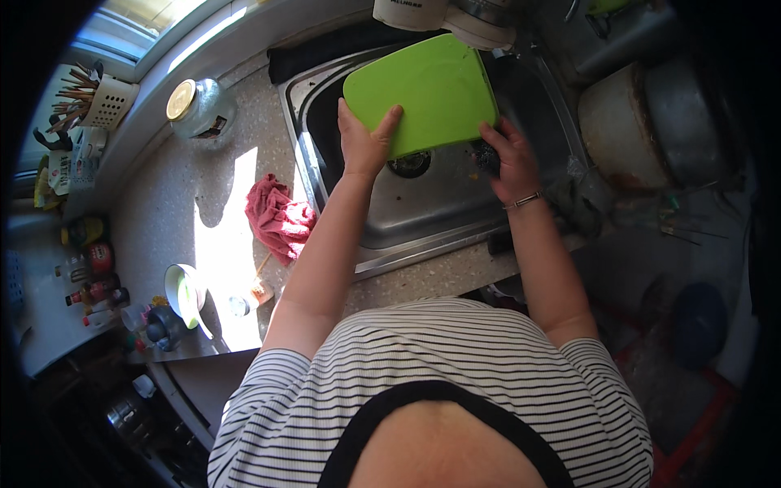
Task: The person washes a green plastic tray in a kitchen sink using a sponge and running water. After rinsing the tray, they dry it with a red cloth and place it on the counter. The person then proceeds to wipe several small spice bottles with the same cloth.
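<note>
A bright green rectangular board or lid with rounded corners is held tilted over the stainless steel sink. My left hand grips its near left corner, thumb on the upper face. At its near right corner, my right hand holds the edge and also seems to have a dark scrubber beneath the fingers, partly hidden. The far end of the green piece lies just below a white faucet-mounted water filter. Below its near edge, part of the sink drain shows.
On the speckled counter left of the sink are a crumpled red cloth, a large glass jar and a bowl with a green spoon. Large metal pots stand at the right. Chopsticks fill a white holder by the window.
</note>
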A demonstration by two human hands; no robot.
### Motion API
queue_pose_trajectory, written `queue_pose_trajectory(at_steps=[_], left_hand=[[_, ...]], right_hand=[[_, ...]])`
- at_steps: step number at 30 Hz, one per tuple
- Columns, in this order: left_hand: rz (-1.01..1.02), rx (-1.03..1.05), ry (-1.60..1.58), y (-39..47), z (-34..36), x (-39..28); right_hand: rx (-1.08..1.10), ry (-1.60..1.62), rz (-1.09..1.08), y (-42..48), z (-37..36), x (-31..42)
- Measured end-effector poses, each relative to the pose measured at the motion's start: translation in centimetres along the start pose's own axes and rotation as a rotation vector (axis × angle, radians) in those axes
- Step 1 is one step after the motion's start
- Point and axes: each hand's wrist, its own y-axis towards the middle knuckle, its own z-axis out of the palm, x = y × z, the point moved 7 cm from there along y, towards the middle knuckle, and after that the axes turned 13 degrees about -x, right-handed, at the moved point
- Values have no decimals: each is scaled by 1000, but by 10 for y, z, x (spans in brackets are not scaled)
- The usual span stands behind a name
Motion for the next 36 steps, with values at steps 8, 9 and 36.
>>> queue_pose_trajectory(at_steps=[8, 9, 36], left_hand=[[390, 117, 373, -40, 38, -43], [454, 177, 336, -51, 45, -59], [-862, 425, -897, -74, 16, 2]], right_hand=[[-80, 28, -19, 7, -6, -6], [-77, 22, -21, 7, -4, -8], [-28, -120, -28, 39, 34, -1]])
